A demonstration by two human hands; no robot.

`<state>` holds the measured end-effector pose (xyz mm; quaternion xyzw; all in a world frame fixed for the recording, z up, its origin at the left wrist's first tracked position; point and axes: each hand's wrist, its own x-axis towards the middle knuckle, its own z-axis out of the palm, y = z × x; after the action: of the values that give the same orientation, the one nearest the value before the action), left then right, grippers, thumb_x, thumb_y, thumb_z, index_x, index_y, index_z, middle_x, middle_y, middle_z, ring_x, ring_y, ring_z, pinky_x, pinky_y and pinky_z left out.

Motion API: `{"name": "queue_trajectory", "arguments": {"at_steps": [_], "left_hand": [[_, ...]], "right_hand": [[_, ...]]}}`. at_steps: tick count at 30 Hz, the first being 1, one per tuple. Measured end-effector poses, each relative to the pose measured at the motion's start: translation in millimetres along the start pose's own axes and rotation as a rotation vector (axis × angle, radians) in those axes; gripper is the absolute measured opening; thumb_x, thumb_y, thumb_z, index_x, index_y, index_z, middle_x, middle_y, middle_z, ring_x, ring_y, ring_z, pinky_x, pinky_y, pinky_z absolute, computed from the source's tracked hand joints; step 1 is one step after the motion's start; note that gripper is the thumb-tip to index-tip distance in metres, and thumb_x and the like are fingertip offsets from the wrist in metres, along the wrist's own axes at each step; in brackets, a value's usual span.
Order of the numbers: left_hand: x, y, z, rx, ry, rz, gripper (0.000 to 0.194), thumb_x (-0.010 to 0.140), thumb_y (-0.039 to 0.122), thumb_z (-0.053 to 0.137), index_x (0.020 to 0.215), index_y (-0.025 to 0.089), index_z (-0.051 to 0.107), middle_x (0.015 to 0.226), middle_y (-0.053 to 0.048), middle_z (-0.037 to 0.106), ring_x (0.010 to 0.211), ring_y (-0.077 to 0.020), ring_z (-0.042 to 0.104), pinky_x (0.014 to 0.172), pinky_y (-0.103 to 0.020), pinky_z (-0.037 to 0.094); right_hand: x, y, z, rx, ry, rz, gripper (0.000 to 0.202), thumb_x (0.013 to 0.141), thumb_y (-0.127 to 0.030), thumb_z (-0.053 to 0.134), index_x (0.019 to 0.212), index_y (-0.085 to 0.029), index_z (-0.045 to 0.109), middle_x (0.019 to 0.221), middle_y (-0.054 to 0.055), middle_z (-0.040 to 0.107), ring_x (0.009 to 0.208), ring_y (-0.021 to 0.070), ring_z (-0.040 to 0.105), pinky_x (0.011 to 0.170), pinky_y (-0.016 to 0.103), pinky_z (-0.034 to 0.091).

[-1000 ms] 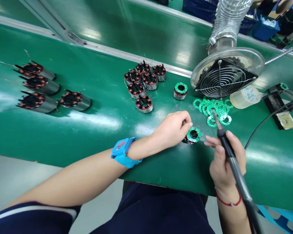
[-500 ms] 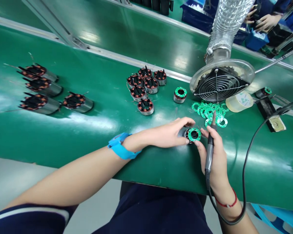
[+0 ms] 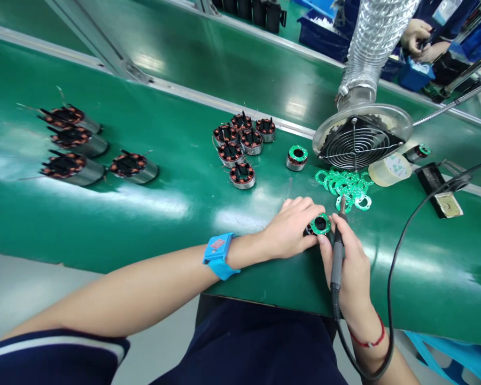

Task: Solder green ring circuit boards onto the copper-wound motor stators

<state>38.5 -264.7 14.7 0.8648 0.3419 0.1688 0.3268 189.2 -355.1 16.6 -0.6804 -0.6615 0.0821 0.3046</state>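
Left hand [image 3: 292,227] pinches a board-topped stator [image 3: 315,230] over the bench [image 3: 176,230], right hand [image 3: 351,262], gripping a soldering iron [image 3: 337,262], steadying it; beyond, another stator [image 3: 295,160] carries its board, ten stators [image 3: 251,143] appear bare, and ring boards [image 3: 342,184] lie loose.

"Any lettering you can read?"
"None. The blue wristband [image 3: 223,263] bears a red mark, the tape roll [image 3: 379,174] a green printed one; both are too small to make out."
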Motion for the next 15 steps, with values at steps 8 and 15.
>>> {"name": "queue_trajectory", "arguments": {"at_steps": [8, 15], "left_hand": [[-7, -6, 4.3, -0.214, 0.116, 0.024, 0.053, 0.081, 0.015, 0.061, 0.129, 0.017, 0.039, 0.126, -0.015, 0.055, 0.117, -0.0276, 0.056, 0.099, -0.046, 0.051], [-22, 12, 8.0, -0.186, 0.139, -0.063, 0.051, 0.087, 0.012, 0.053, 0.137, 0.009, 0.041, 0.143, -0.021, 0.05, 0.137, -0.0318, 0.045, 0.115, -0.054, 0.04]], "right_hand": [[10, 6, 10, 0.112, -0.021, 0.046, 0.051, 0.092, -0.044, 0.06, 0.138, -0.025, 0.047, 0.134, 0.013, 0.063, 0.12, 0.029, 0.064, 0.1, 0.051, 0.054], [4, 8, 17, 0.125, 0.123, 0.056, 0.048, 0.092, -0.041, 0.062, 0.134, -0.023, 0.049, 0.129, 0.012, 0.066, 0.116, 0.0265, 0.067, 0.098, 0.046, 0.056]]}}
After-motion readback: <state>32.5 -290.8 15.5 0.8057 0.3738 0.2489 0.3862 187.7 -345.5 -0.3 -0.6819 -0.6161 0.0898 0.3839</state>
